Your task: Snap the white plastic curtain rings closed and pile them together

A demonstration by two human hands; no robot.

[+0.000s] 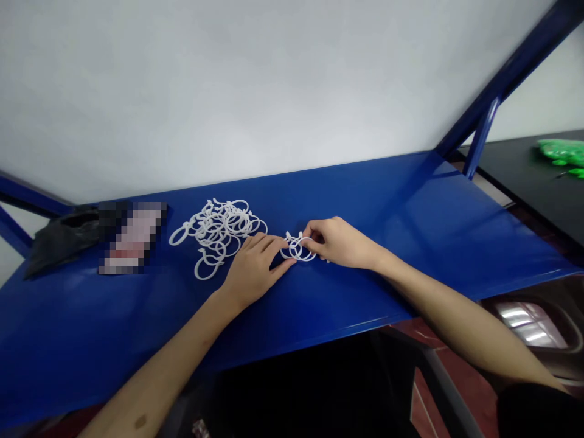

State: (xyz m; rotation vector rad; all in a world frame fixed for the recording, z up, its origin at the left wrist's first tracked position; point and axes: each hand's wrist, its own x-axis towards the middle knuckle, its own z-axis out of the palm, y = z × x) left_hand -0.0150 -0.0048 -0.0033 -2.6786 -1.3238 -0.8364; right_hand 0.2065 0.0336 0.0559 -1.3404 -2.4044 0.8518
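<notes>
My left hand [256, 267] pinches the left edge of a few overlapping white plastic rings [297, 249] between thumb and forefinger. From the other side, my right hand [340, 242] grips the same rings with closed fingertips. Each ring is thin, with a small raised head, much like a looped cable tie. Whether these rings are linked or merely overlap, I cannot tell. A tangled pile of similar white rings [223, 222] lies just beyond and left of my left hand. A small white end shows below my right fingers.
Everything rests on a blue table [283, 316] against a pale wall. At left are a black bag [64, 237] and a blurred-out flat item [134, 238]. Blue frame bars rise at both ends. Green items [563, 152] sit on a dark table [538, 182] at right.
</notes>
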